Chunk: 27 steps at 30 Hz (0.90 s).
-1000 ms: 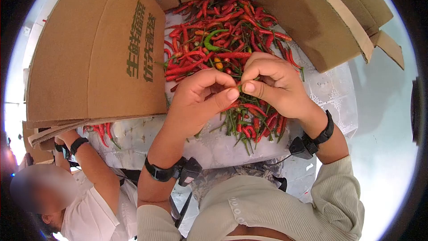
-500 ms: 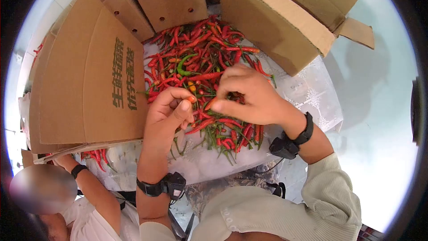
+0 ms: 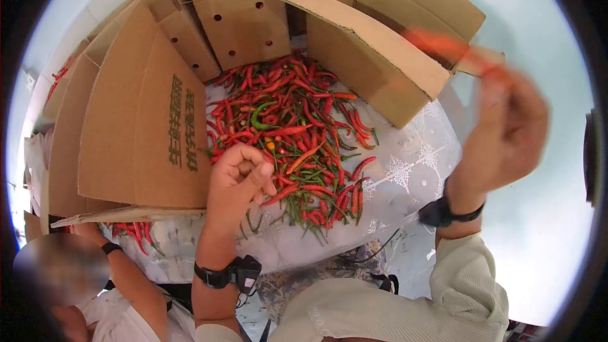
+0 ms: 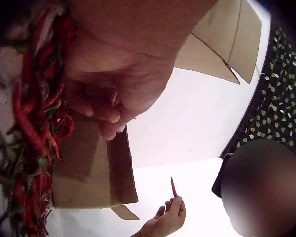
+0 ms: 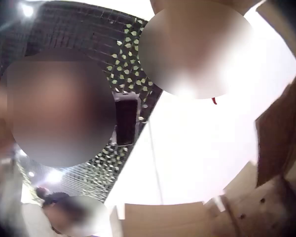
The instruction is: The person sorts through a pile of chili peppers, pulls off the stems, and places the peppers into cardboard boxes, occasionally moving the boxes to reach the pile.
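Note:
Above the snowflake-patterned cloth (image 3: pixel 405 174), the right hand (image 3: pixel 506 130) is raised at the right, blurred, with a red chili (image 3: pixel 443 44) pinched at its fingertips. In the left wrist view that hand (image 4: pixel 165 219) holds the chili (image 4: pixel 173 187) upright between thumb and fingers. The left hand (image 3: pixel 239 177) is over the left part of the chili pile (image 3: pixel 285 95), its fingers curled and thumb bent in; whether something small is between them cannot be told. In the left wrist view this hand (image 4: pixel 103 74) is close to the lens. A green chili (image 3: pixel 261 116) lies among the red ones.
A printed cardboard box (image 3: pixel 145 133) stands left of the pile, an open-topped box (image 3: pixel 373 57) at back right, and a box with round holes (image 3: pixel 237 16) behind. Another person's arm (image 3: pixel 136 278) is at lower left, near more chilies (image 3: pixel 136 233).
The right hand has gone from the pile up and to the right with a chili. The left hand, which had an orange-red piece at its fingertips, stays near the pile. The head view has shifted.

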Motion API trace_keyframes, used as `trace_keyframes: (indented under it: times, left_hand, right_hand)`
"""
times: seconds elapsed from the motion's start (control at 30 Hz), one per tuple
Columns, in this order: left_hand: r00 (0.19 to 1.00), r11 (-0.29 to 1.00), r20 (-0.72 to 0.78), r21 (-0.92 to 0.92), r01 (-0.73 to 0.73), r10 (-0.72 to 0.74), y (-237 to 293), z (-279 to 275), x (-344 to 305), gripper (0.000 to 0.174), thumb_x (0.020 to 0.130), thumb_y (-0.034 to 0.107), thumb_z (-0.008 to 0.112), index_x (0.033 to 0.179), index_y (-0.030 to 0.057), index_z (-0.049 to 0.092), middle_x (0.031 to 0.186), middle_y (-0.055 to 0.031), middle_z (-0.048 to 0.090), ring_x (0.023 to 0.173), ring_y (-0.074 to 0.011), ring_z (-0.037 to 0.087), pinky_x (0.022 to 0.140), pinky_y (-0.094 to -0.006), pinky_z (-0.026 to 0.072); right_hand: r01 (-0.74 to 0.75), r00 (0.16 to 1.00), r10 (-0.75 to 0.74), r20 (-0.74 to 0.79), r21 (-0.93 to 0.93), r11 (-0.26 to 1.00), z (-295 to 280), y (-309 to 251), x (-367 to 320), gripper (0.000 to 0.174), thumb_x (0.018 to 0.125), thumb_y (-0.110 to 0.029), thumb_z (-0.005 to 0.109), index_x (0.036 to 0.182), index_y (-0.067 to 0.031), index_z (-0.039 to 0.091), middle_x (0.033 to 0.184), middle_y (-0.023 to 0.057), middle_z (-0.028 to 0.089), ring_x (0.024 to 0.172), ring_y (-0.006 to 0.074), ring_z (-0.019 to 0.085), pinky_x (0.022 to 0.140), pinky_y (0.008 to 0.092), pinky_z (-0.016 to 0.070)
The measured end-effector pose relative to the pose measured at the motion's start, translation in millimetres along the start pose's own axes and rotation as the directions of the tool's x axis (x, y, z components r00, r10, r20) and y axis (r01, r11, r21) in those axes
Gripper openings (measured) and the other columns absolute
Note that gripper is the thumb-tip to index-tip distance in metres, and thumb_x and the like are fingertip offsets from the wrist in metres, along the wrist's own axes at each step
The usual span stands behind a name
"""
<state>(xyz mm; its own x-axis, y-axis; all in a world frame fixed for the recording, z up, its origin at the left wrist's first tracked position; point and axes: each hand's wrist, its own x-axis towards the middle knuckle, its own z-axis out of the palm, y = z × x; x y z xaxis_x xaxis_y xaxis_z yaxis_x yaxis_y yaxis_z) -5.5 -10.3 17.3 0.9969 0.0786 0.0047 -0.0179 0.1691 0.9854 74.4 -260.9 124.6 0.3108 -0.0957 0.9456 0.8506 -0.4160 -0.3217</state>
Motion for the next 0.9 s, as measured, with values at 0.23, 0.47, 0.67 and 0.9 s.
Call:
trace_keyframes:
  times: [0.23, 0.47, 0.67, 0.9]
  left_hand:
    - [0.99, 0.999, -0.135, -0.021, 0.047, -0.05, -2, -4, 5, 0.014, 0.086, 0.015, 0.063, 0.083, 0.0059, 0.053, 0.062, -0.0004, 0.055, 0.049, -0.004, 0.046, 0.044, -0.0174, 0.0348]
    - [0.989, 0.998, -0.14, -0.048, 0.039, -0.045, -5, -4, 5, 0.014, 0.084, 0.016, 0.065, 0.084, 0.0081, 0.054, 0.062, 0.0014, 0.054, 0.048, -0.0028, 0.044, 0.043, -0.0161, 0.0311]
    - [0.988, 0.996, -0.146, -0.086, 0.037, -0.05, -8, -8, 4, 0.014, 0.085, 0.014, 0.065, 0.086, 0.0063, 0.054, 0.064, 0.0009, 0.055, 0.051, -0.0031, 0.047, 0.045, -0.0171, 0.0347]
    - [0.99, 0.989, -0.097, -0.12, 0.09, -0.102, -10, -5, 5, 0.013, 0.085, 0.014, 0.065, 0.088, 0.0066, 0.054, 0.066, 0.0018, 0.055, 0.054, -0.0033, 0.049, 0.045, -0.0171, 0.0355]
  right_hand:
    - [0.222, 0.958, -0.084, 0.274, -0.528, 0.82, 2, 39, 33, 0.013, 0.076, -0.012, 0.068, 0.088, -0.0079, 0.067, 0.086, 0.0108, 0.064, 0.073, 0.0234, 0.061, 0.069, 0.0326, 0.0484]
    - [0.282, 0.56, 0.194, 0.805, -0.405, 0.869, 58, 22, -78, 0.008, 0.072, -0.003, 0.056, 0.075, -0.0052, 0.063, 0.082, 0.015, 0.062, 0.078, 0.0297, 0.063, 0.064, 0.0371, 0.0513]
    - [0.324, 0.368, 0.406, 0.836, -0.525, 0.787, 84, 95, -105, 0.027, 0.073, -0.006, 0.053, 0.098, 0.0004, 0.058, 0.09, 0.0206, 0.06, 0.085, 0.037, 0.06, 0.072, 0.0432, 0.0499]
    - [-0.457, 0.401, 0.381, 0.833, -0.179, 0.872, 80, 76, -91, 0.021, 0.08, -0.013, 0.062, 0.095, 0.0014, 0.061, 0.087, 0.0127, 0.064, 0.079, 0.0228, 0.063, 0.07, 0.0335, 0.0502]
